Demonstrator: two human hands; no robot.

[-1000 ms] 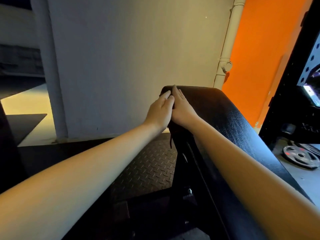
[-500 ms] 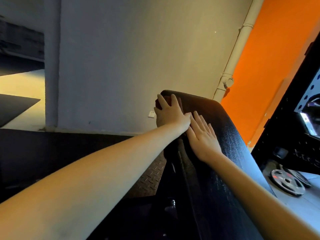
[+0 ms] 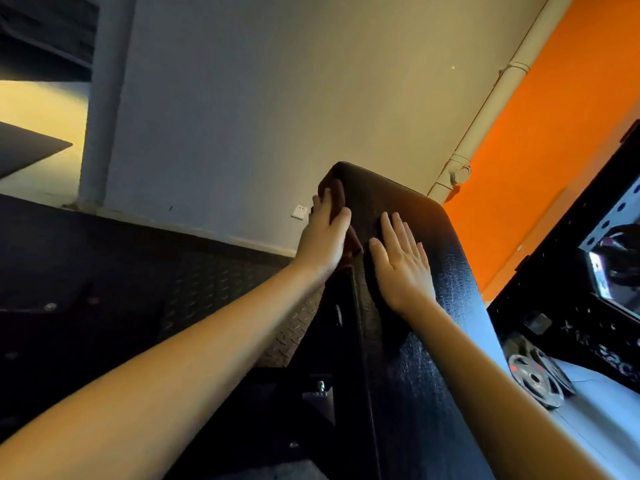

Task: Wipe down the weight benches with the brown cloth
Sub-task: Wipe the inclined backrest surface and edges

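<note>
brown cloth lies draped over the left edge of the black bench pad, near its top end, and the left hand presses it there with fingers laid fairly straight (their tips are partly hidden behind the edge). just to the right, not touching it, the right hand rests flat on the pad, fingers spread. weight plates lie on the floor at far right.

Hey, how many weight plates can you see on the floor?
2. One weight plate lies at lower right, right of the bench; a second plate sits partly tucked behind it. Others may be hidden by the bench or the black rack.
</note>
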